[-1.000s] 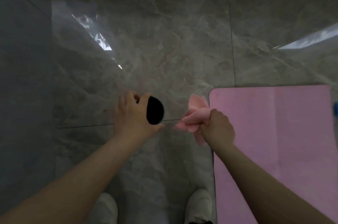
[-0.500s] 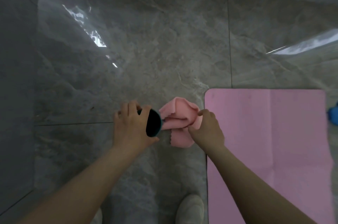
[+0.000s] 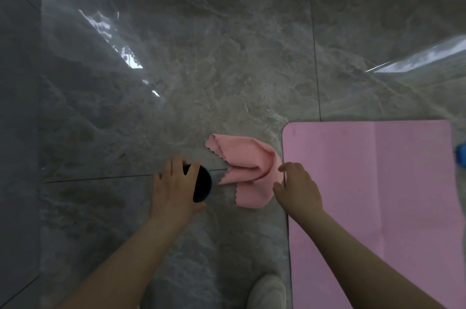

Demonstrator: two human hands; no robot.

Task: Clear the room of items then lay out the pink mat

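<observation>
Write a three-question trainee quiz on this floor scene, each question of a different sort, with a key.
1. True or false: the pink mat lies flat on the tiled floor.
2. Which hand grips the dark round object? A) left hand B) right hand C) neither
3. Fill in: the pink cloth sits between the dark round object and the ____.

Key
1. True. It is spread out on the person's right.
2. A. The left hand's fingers curl round it; the right hand is at the cloth's edge with loose fingers, and a grip cannot be made out.
3. Pink mat. The cloth is crumpled, its scalloped edges pointing left.
</observation>
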